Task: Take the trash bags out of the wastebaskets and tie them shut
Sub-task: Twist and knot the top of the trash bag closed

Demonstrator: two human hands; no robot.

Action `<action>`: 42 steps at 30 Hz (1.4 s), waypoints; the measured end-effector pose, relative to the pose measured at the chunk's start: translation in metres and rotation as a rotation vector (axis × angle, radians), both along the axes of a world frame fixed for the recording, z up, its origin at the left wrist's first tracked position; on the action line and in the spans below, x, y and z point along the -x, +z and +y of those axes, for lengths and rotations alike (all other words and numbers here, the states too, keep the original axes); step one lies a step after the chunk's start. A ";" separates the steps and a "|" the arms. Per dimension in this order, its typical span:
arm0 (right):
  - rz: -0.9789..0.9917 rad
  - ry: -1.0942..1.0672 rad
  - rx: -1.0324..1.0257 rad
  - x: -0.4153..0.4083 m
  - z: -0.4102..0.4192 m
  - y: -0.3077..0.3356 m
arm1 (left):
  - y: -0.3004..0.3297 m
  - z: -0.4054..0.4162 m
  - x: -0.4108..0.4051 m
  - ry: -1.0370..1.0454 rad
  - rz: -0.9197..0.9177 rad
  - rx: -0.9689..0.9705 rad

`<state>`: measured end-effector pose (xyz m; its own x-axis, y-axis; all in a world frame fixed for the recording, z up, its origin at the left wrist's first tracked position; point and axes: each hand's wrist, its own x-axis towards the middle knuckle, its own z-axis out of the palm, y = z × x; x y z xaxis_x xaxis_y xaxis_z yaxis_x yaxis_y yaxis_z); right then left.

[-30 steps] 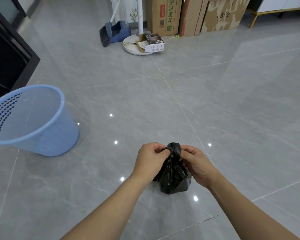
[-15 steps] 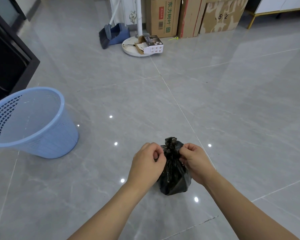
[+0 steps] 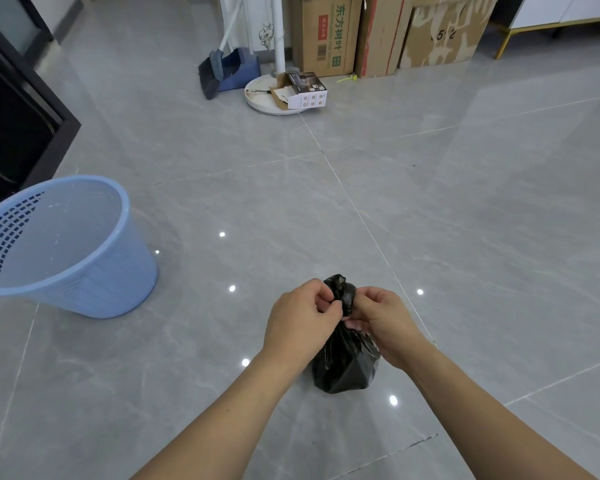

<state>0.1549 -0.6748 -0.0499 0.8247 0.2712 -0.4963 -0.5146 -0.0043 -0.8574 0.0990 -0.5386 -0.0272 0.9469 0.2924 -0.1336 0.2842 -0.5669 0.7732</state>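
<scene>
So the black trash bag (image 3: 343, 362) is sitting on the grey tile floor (image 3: 465, 220), out of the blue wastebasket (image 3: 66, 247) off to the left. Left hand (image 3: 300, 318) and right hand (image 3: 383, 322) are both pinching the bunched neck. I'd be pulling the ends apart firmly while holding the knot low, so it's cinching tight without tearing.
</scene>
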 end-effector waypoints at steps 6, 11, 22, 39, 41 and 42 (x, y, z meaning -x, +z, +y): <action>0.011 0.023 -0.006 -0.003 -0.005 0.003 | 0.003 0.003 0.001 -0.003 0.000 -0.060; -0.017 0.026 0.074 -0.003 -0.005 0.005 | 0.007 0.002 0.005 0.014 -0.002 -0.115; -0.033 0.048 0.008 -0.002 -0.003 0.007 | 0.018 0.005 0.004 0.073 -0.046 -0.169; -0.071 0.173 -0.045 -0.002 -0.003 0.009 | 0.015 0.006 -0.003 -0.021 0.021 -0.236; -0.153 0.211 0.062 -0.005 -0.006 0.006 | 0.012 0.010 -0.004 0.013 0.035 -0.167; -0.187 0.228 0.120 -0.006 -0.009 0.004 | 0.011 0.013 -0.004 0.031 0.046 -0.129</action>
